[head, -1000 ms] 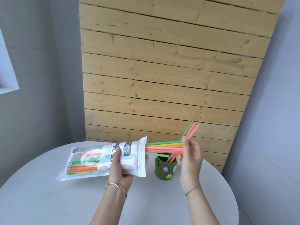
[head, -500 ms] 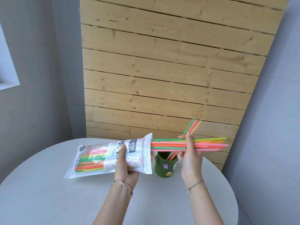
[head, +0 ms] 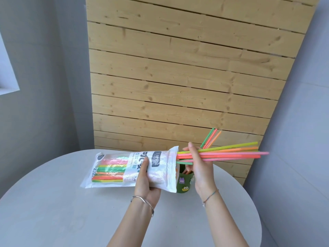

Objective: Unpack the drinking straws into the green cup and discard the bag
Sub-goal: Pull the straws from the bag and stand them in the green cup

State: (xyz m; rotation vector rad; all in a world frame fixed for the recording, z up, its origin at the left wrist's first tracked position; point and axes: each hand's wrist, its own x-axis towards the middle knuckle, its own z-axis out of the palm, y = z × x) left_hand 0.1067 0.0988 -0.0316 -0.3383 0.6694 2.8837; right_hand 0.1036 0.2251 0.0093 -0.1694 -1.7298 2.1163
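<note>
My left hand (head: 145, 180) grips the white plastic straw bag (head: 131, 169) from below and holds it level above the table, mouth to the right. More coloured straws lie inside it. My right hand (head: 199, 166) pinches a bunch of straws (head: 229, 154), green, yellow, orange and pink, drawn almost clear of the bag's mouth and pointing right. The green cup (head: 184, 183) with small stickers stands behind and below both hands, partly hidden by the bag. Three straws (head: 211, 138) lean out of it to the upper right.
A round white table (head: 71, 211) carries the cup; its edge curves away at the right and far side. A wooden slat wall (head: 178, 86) rises just behind it, with grey walls at both sides.
My right hand has drawn the bunch of straws further right out of the bag, and their far ends now tilt slightly upward. The bag in my left hand stays about level.
</note>
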